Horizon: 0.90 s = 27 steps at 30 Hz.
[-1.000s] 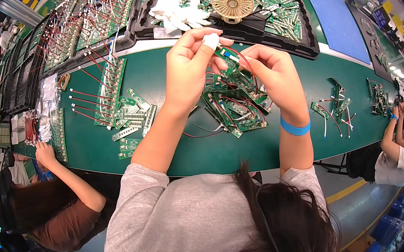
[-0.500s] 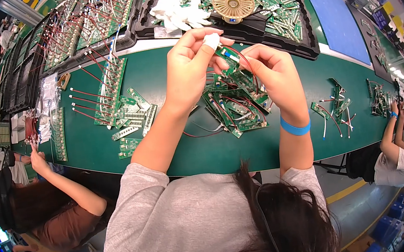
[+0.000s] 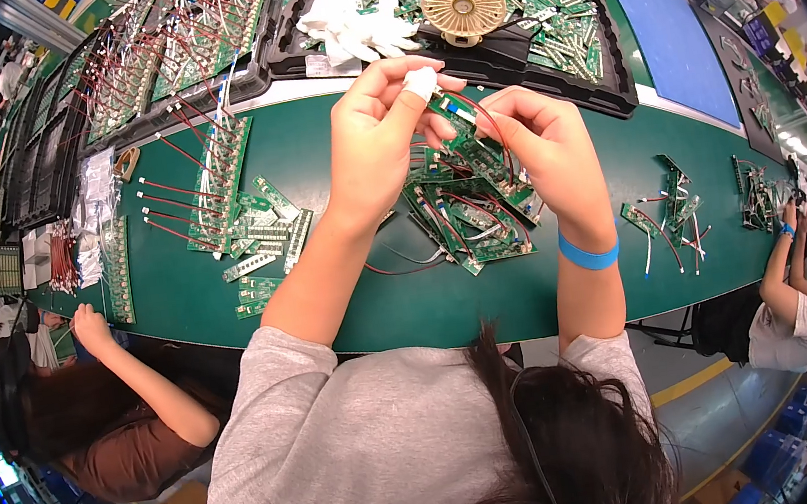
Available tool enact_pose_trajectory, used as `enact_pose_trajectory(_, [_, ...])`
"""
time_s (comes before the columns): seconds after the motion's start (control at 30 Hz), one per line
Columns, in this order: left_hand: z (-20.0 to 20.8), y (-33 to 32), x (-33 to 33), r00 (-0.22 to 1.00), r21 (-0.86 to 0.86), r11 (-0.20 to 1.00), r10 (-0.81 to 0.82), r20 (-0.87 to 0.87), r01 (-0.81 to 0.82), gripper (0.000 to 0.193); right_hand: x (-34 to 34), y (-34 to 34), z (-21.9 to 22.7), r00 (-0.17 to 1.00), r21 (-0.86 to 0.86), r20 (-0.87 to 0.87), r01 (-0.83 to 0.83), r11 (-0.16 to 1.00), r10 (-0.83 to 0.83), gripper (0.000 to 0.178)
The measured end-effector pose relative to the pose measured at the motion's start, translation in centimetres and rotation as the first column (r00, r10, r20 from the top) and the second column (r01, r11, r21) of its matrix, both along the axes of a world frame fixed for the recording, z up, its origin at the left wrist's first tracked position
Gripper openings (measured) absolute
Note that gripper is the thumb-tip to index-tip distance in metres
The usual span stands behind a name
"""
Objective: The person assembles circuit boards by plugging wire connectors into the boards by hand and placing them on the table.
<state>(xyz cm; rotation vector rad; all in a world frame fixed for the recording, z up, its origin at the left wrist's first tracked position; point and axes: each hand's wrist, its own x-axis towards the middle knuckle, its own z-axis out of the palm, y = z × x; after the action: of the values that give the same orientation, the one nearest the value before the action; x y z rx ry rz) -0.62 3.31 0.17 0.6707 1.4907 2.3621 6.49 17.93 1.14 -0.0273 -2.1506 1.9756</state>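
A narrow green circuit board [image 3: 452, 108] is held up slantwise between my two hands, above the middle of the table. My left hand [image 3: 378, 139] pinches its far end, the thumb wearing a white finger cover [image 3: 420, 83]. Closed at the board's nearer end is my right hand [image 3: 548, 143]; its fingertips partly hide what they grip. A red-and-black cable [image 3: 490, 112] arches from the board past the right fingers. Beneath the hands lies a heap of circuit boards [image 3: 476, 223] with cables.
Boards with upright cables [image 3: 222, 189] and loose strips [image 3: 265, 234] lie left; a small board pile [image 3: 666, 215] lies right. Behind stand a black tray [image 3: 619, 74] of boards, a round beige fan [image 3: 464, 5] and white gloves [image 3: 346, 27]. Co-workers sit at both sides.
My hands and the board stay almost where they were. At the left, a co-worker's hand has drawn back from the bundle of red cables.
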Motion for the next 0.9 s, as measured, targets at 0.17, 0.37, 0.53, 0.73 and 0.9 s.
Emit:
enact_pose_trajectory(0.17, [0.13,0.05,0.24,1.000,-0.014,1.000,0.008,-0.013,-0.008,0.018,-0.06,0.02,-0.22,1.000,-0.013,-0.021,0.006,1.000,-0.006,0.009])
enact_pose_trajectory(0.37, [0.11,-0.02,0.30,0.999,-0.031,0.999,0.013,-0.051,-0.015,0.019,-0.01,-0.14,0.16,1.000,0.020,-0.009,0.018,1.000,-0.018,0.010])
enact_pose_trajectory(0.53, [0.07,-0.15,0.34,0.997,0.048,0.998,-0.026,-0.074,0.030,0.021,0.01,-0.09,0.18,0.998,0.034,-0.060,0.014,0.999,-0.012,0.009])
enact_pose_trajectory(0.73, [-0.13,0.12,0.48,0.990,-0.002,0.990,-0.139,0.006,0.139,0.025,0.11,-0.59,0.23,0.982,0.072,-0.185,0.058,0.996,-0.044,0.008])
enact_pose_trajectory(0.9, [0.25,-0.17,0.59,0.988,-0.024,0.989,-0.149,-0.050,0.148,0.020,0.14,-0.68,0.32,0.977,0.104,-0.210,0.065,0.992,-0.042,0.008])
